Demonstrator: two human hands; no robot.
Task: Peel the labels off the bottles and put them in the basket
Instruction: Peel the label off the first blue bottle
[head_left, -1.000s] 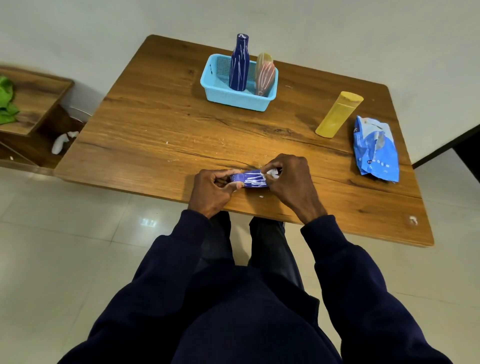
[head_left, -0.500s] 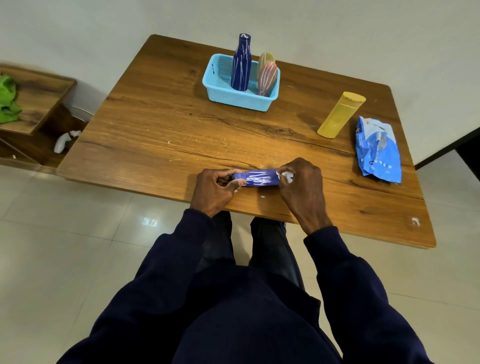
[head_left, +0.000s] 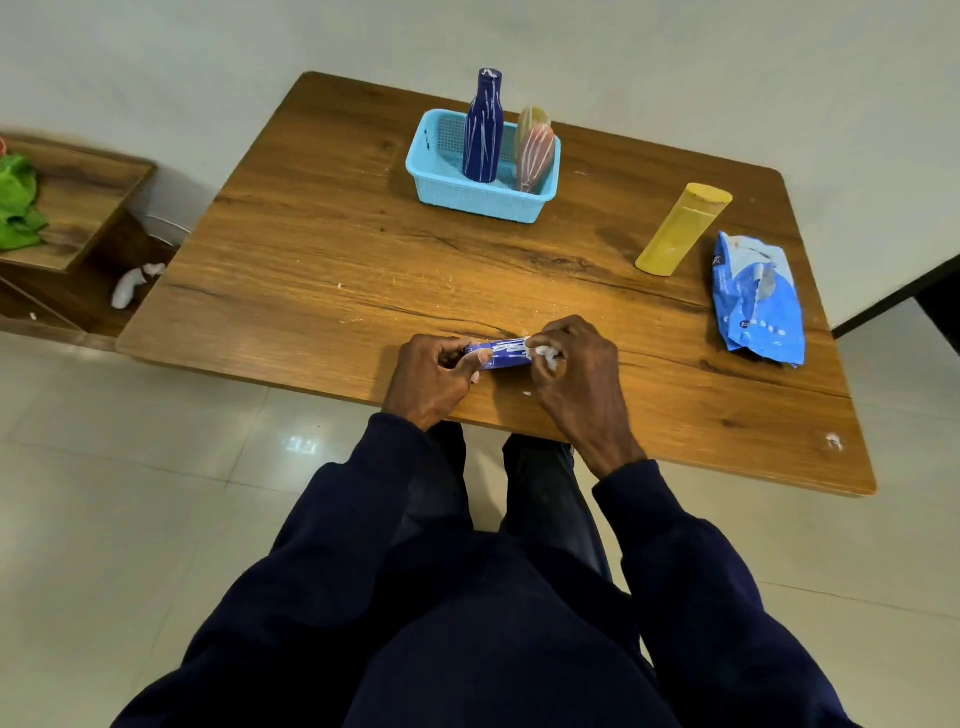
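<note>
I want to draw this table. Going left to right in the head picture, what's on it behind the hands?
A light blue basket, with a dark blue bottle and then a pink striped bottle in it → yellow bottle → blue packet.

A blue crinkled packet (head_left: 758, 301) lies by the right edge of the wooden table (head_left: 311, 249) — green cloth (head_left: 18, 202) on the side shelf (head_left: 78, 197)
</note>
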